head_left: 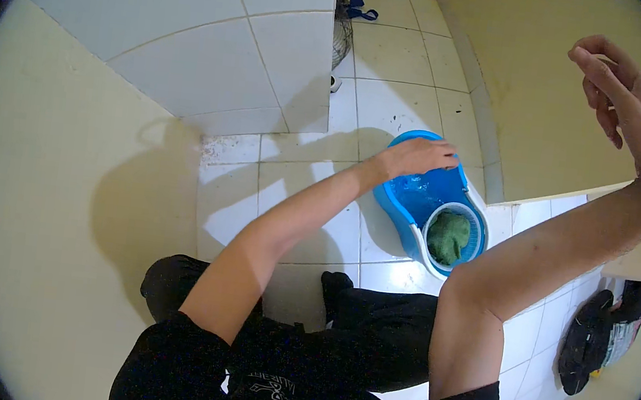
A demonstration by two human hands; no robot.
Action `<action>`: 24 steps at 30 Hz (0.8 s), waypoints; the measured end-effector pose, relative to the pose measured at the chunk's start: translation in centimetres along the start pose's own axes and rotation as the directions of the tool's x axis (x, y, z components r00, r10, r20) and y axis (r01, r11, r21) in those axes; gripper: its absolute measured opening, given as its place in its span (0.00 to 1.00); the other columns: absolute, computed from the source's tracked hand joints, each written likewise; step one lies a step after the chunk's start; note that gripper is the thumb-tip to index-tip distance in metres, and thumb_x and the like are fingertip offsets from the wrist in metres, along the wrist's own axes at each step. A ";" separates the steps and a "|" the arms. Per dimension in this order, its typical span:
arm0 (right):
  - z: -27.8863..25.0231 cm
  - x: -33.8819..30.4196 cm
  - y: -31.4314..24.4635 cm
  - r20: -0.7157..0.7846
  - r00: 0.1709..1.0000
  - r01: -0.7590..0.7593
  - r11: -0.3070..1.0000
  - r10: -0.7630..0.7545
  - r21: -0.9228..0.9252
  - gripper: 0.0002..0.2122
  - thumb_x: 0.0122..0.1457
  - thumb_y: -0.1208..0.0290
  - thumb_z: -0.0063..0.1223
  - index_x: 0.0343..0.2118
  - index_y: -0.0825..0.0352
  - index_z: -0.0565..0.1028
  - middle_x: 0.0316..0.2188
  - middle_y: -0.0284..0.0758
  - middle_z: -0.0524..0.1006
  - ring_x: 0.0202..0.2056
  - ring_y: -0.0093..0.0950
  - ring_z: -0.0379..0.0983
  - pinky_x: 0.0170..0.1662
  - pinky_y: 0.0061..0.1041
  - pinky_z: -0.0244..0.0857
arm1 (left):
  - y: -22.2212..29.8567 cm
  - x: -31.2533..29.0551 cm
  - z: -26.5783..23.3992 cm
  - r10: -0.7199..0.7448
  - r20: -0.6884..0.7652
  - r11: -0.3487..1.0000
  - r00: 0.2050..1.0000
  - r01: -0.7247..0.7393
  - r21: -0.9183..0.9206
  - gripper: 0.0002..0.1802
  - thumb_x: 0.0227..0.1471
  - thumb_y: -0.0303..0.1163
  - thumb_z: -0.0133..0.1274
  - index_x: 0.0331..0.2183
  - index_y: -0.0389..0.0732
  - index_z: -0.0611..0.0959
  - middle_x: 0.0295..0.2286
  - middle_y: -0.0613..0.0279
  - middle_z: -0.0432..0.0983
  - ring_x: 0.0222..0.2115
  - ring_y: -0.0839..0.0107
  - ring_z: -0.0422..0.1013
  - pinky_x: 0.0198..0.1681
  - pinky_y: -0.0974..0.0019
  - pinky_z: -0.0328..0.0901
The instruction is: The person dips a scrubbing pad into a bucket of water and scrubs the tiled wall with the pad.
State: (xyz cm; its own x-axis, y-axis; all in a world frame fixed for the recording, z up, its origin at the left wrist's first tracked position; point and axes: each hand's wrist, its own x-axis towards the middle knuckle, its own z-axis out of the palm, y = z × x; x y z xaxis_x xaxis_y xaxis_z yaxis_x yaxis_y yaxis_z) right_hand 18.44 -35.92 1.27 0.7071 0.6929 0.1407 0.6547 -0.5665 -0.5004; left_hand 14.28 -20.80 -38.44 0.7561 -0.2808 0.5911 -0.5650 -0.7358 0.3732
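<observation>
A blue mop bucket (415, 203) stands on the white tiled floor in front of me. Its round white spinner basket (475, 218) holds a green mop head (448, 237). My left hand (418, 156) reaches down and rests on the bucket's far rim, fingers curled over the edge. My right hand (621, 96) is raised high at the right, empty, with fingers loosely bent, near the pale yellow wall (537, 106).
A white tiled wall corner (219, 46) juts out at upper left. A pale wall fills the left side. A wire fan (342, 40) and a blue item (356, 5) lie far up the floor. Dark bags (597, 338) sit at right.
</observation>
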 end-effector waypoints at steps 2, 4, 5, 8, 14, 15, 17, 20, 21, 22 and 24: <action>0.1 0.2 0.0 -0.008 1.000 0.025 1.000 -0.025 0.000 0.20 0.64 0.47 0.58 0.47 0.60 0.78 0.18 0.19 0.63 0.13 0.07 0.54 0.14 0.13 0.44 | -1.1 -1.8 0.4 -0.085 0.535 0.996 0.841 0.072 0.045 0.05 0.55 0.28 0.52 0.36 0.43 0.77 0.36 0.56 0.73 0.42 0.55 0.74 0.41 0.54 0.71; 0.2 0.3 -0.5 0.003 1.000 0.009 1.000 -0.009 -0.012 0.21 0.63 0.46 0.59 0.47 0.60 0.78 0.18 0.19 0.63 0.13 0.07 0.54 0.14 0.13 0.44 | -2.1 -2.5 0.9 -0.155 0.505 0.981 0.849 0.195 -0.026 0.05 0.54 0.27 0.52 0.35 0.44 0.78 0.34 0.57 0.74 0.41 0.56 0.74 0.39 0.56 0.71; 0.1 0.2 -0.7 0.003 1.000 0.012 1.000 -0.012 -0.011 0.21 0.63 0.46 0.59 0.47 0.60 0.78 0.18 0.19 0.63 0.13 0.07 0.54 0.14 0.13 0.44 | -2.5 -2.7 1.1 -0.225 0.477 0.945 0.849 0.310 -0.106 0.05 0.54 0.27 0.53 0.35 0.45 0.79 0.33 0.58 0.74 0.39 0.58 0.75 0.36 0.57 0.70; 0.0 0.1 0.0 -0.023 1.000 -0.017 1.000 0.017 -0.006 0.21 0.62 0.46 0.59 0.47 0.60 0.78 0.18 0.19 0.63 0.13 0.07 0.55 0.14 0.13 0.44 | -1.7 -0.6 1.0 -0.111 0.177 0.981 0.978 0.137 -0.141 0.03 0.54 0.28 0.52 0.34 0.43 0.77 0.34 0.57 0.74 0.40 0.55 0.74 0.40 0.54 0.69; -0.3 0.9 -0.1 0.007 1.000 0.016 1.000 -0.016 0.004 0.22 0.62 0.46 0.59 0.47 0.61 0.77 0.19 0.21 0.66 0.12 0.10 0.58 0.12 0.16 0.48 | -2.3 -0.9 1.6 -0.245 0.628 0.952 0.738 0.307 0.010 0.06 0.55 0.29 0.51 0.38 0.43 0.78 0.38 0.57 0.75 0.42 0.55 0.74 0.42 0.51 0.70; -0.4 1.0 -0.4 0.022 1.000 0.020 1.000 -0.021 0.006 0.22 0.62 0.46 0.59 0.47 0.62 0.77 0.19 0.22 0.66 0.12 0.10 0.58 0.12 0.16 0.48 | -2.8 -1.5 1.7 -0.263 0.624 0.949 0.736 0.314 0.029 0.06 0.55 0.29 0.51 0.38 0.43 0.78 0.38 0.57 0.75 0.42 0.55 0.74 0.42 0.51 0.70; -0.5 0.8 -0.1 0.036 0.999 0.031 0.999 -0.032 0.007 0.22 0.63 0.47 0.59 0.47 0.62 0.77 0.19 0.22 0.67 0.12 0.11 0.58 0.12 0.16 0.48 | -2.0 -2.1 2.0 -0.125 0.449 0.992 0.885 0.097 0.086 0.08 0.55 0.30 0.52 0.39 0.44 0.78 0.38 0.57 0.75 0.41 0.55 0.75 0.44 0.51 0.71; -0.7 0.5 0.7 -0.012 0.999 0.044 0.998 -0.044 0.038 0.21 0.64 0.48 0.58 0.47 0.64 0.77 0.18 0.23 0.67 0.12 0.12 0.58 0.12 0.16 0.48 | -0.8 -0.2 1.4 0.005 0.096 1.000 0.995 -0.006 0.013 0.09 0.56 0.32 0.52 0.39 0.44 0.79 0.37 0.56 0.76 0.39 0.53 0.76 0.44 0.52 0.73; -0.8 0.6 0.4 0.031 0.999 0.016 0.998 -0.018 0.054 0.20 0.64 0.50 0.58 0.47 0.64 0.77 0.18 0.23 0.67 0.12 0.12 0.58 0.12 0.17 0.48 | -0.9 -0.1 1.4 -0.010 0.090 0.999 0.996 0.006 0.052 0.09 0.56 0.32 0.52 0.39 0.44 0.79 0.37 0.56 0.76 0.39 0.53 0.76 0.44 0.52 0.73; -0.7 0.9 -0.2 0.078 0.997 -0.003 0.997 -0.003 0.073 0.19 0.65 0.51 0.58 0.46 0.64 0.77 0.18 0.24 0.67 0.11 0.12 0.58 0.12 0.17 0.48 | -1.4 -0.5 1.2 0.046 0.049 0.991 0.998 -0.052 0.126 0.09 0.55 0.32 0.52 0.40 0.43 0.79 0.37 0.56 0.76 0.39 0.52 0.76 0.44 0.52 0.73; -0.4 0.6 -0.6 0.054 0.998 0.024 0.996 -0.029 0.089 0.17 0.66 0.54 0.57 0.46 0.64 0.77 0.18 0.24 0.67 0.11 0.12 0.57 0.11 0.18 0.47 | -1.0 -1.1 1.1 0.114 0.012 0.970 0.993 -0.114 0.213 0.10 0.55 0.32 0.53 0.40 0.42 0.79 0.37 0.55 0.76 0.40 0.52 0.76 0.44 0.52 0.73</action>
State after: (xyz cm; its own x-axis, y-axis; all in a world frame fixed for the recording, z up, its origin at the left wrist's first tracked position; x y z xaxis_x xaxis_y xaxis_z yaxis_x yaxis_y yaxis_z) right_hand 18.54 -35.37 1.95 0.6726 0.7321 0.1084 0.6450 -0.5082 -0.5707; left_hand 14.38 -20.47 -40.25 0.6910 -0.3700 0.6211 -0.5637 -0.8136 0.1426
